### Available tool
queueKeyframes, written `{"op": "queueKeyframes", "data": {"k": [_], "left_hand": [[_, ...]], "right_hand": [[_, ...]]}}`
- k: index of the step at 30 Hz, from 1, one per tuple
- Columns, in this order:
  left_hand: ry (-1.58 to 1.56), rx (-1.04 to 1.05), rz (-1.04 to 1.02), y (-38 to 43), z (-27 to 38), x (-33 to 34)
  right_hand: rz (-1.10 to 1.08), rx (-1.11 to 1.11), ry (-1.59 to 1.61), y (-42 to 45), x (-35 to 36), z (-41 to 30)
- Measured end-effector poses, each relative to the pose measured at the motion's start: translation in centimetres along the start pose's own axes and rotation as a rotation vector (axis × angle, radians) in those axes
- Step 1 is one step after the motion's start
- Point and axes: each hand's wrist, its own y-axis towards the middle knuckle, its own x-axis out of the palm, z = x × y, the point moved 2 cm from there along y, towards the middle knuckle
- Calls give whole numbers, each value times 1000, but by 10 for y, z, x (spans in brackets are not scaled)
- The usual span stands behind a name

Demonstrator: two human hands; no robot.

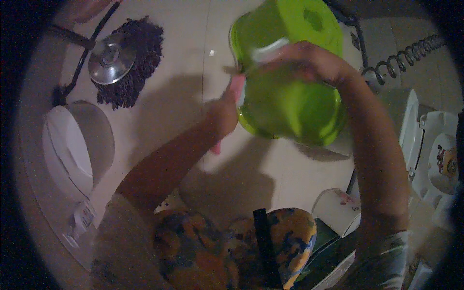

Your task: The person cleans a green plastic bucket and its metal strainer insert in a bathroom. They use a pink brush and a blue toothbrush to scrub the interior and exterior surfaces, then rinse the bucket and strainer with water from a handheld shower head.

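A lime-green plastic mop bucket with a double-lobed outline lies before me. My left hand is closed around a slim pink object with a pale face, at the bucket's near left edge. Its lower end sticks out below the hand. I cannot tell exactly what it is. My right hand reaches over the bucket, blurred, with its fingers curled at a white object. Blur hides what that object is. A round green part with a hole sits at the bucket's far end.
At upper left a mop head with dark strands and a metal disc rests on the pale tiled floor. A white basin stands left. On the right are a coiled hose, a white seat and a white container.
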Motion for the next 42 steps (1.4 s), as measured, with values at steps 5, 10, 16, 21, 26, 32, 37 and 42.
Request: {"op": "queueKeyframes", "data": {"k": [5,10,16,21,26,32,37,42], "left_hand": [[58,-145,11,16,-14,-1],[288,-192,-182,-5,-14,-3],[574,-5,-129,-28,-47,-4],[838,3,235,-44,-122,-103],[1138,-74,377,-30,-129,-119],[988,173,237,-58,-79,-127],[885,-152,-239,-79,-24,-144],[1035,33,-142,-44,-50,-170]], "right_hand": [[-13,-24,11,7,-1,2],[-33,-27,13,7,-2,3],[-18,-18,-18,1,-3,6],[-46,-68,-127,9,3,-10],[-60,-88,-246,15,-2,19],[-170,71,-53,38,5,9],[-143,-44,-406,37,1,9],[-117,-195,-831,55,2,25]]}}
